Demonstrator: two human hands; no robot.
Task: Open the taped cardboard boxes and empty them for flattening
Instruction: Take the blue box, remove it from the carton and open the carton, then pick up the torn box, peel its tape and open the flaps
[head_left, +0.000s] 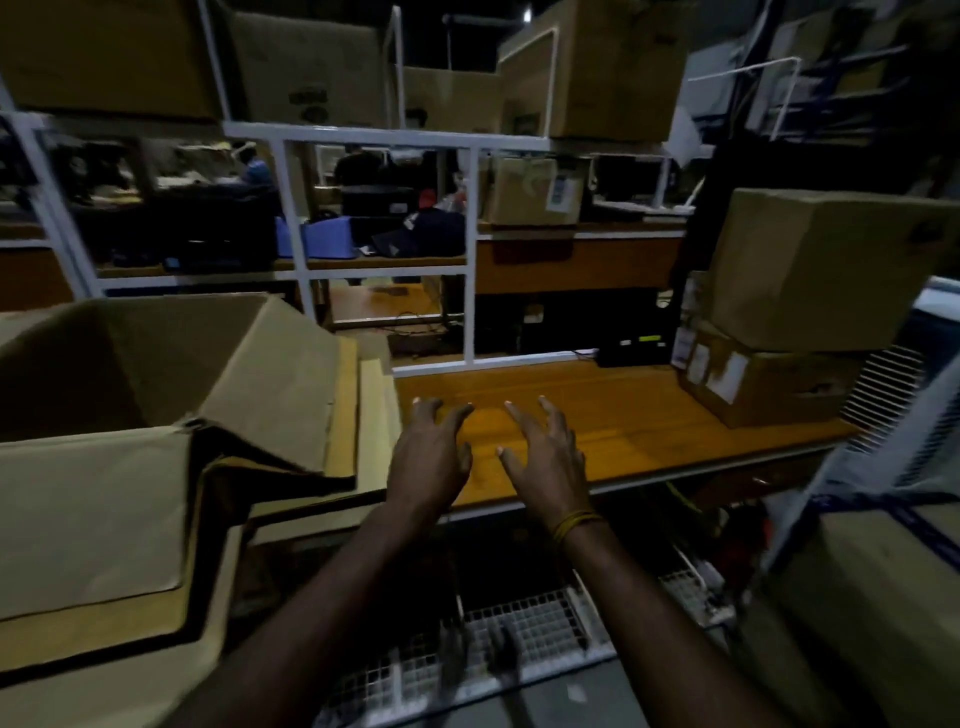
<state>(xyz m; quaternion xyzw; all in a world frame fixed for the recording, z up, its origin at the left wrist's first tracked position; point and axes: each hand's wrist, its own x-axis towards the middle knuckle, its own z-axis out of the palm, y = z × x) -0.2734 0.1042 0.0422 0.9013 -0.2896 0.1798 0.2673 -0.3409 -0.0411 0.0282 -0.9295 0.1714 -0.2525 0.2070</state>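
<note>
Left hand (434, 457): extended over the near edge of the wooden worktop (649, 410), fingers spread and straight, holding nothing. Right hand (545, 457): just beside it, likewise spread and empty, with yellow bands (574, 524) round the wrist. Whether the palms touch the worktop or hover above it cannot be told from this view. The frame is dim and somewhat blurred.

To the left of the hands lies an opened cardboard box (156, 374), flaps up, its interior dark and apparently without contents, though the bottom is not fully visible. It rests on a pile of flattened cardboard sheets (93, 535) that overhang the worktop's left end.

To the right, at the far end of the worktop, stand two closed boxes: an upper box (826, 265) stacked on a lower box (769, 379) that bears white labels. Tape is not discernible on either. Both are well apart from the hands.

Beyond, a white metal rack (384, 137) carries further cartons above.

Assessment: the operator appears to be between boxes, one opened and emptied, none in hand. The next move likely calls for a reach rightward to the upper box, both hands on its sides, drawing it to the bare centre of the worktop before its seam is addressed.
</note>
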